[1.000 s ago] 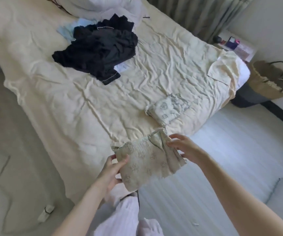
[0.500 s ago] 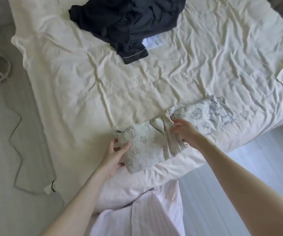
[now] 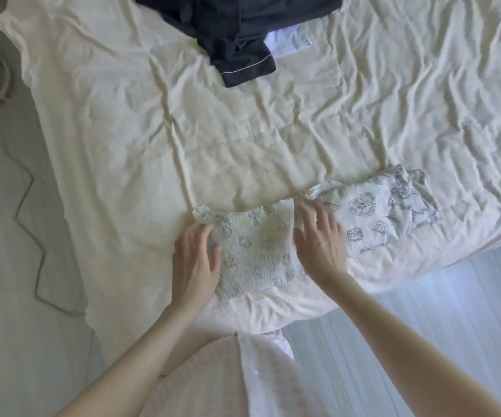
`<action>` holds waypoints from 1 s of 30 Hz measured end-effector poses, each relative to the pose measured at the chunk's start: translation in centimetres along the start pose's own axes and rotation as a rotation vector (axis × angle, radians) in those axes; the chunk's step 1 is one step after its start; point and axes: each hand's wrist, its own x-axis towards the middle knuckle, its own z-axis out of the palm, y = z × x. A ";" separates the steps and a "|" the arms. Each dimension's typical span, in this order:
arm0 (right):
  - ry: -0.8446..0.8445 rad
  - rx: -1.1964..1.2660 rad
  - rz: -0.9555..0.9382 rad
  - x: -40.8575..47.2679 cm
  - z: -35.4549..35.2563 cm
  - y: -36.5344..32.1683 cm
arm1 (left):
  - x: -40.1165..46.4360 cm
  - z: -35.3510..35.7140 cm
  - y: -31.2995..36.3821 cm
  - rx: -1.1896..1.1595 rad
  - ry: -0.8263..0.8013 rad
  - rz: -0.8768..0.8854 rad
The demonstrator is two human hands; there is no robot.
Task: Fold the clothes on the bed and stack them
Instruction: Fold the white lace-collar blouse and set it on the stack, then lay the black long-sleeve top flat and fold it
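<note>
A folded pale green printed garment (image 3: pixel 255 251) lies flat near the bed's front edge. My left hand (image 3: pixel 196 261) rests on its left edge, fingers spread. My right hand (image 3: pixel 320 239) lies flat on its right edge, fingers apart, gripping nothing. Right beside it sits a second folded white garment with grey prints (image 3: pixel 375 212), touching the first. A heap of unfolded dark navy clothes (image 3: pixel 240 31) with white piping lies at the far side of the bed, with a bit of white cloth (image 3: pixel 288 42) showing under it.
The cream, wrinkled bedsheet (image 3: pixel 183 121) covers the bed and drapes over the left side. A cable (image 3: pixel 29 236) snakes on the grey floor at left. Pale floorboards (image 3: pixel 454 311) show at the lower right. My pink-striped clothing (image 3: pixel 243 380) fills the bottom centre.
The green garment, held in the air between both hands a second ago, now lies on the bed beside the white folded one. Both hands have let go and rest flat on it.
</note>
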 end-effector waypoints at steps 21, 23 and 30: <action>-0.403 -0.160 0.007 -5.3 -6.7 -9.3 | -2.1 -11.4 -0.5 0.099 -0.509 0.062; -0.369 -0.123 0.014 -6.8 -8.1 -11.7 | -3.5 -14.1 -0.6 0.048 -0.438 0.035; -0.172 -0.055 -0.030 -13.3 -11.8 -20.1 | -8.1 -21.6 -2.2 0.055 -0.315 0.139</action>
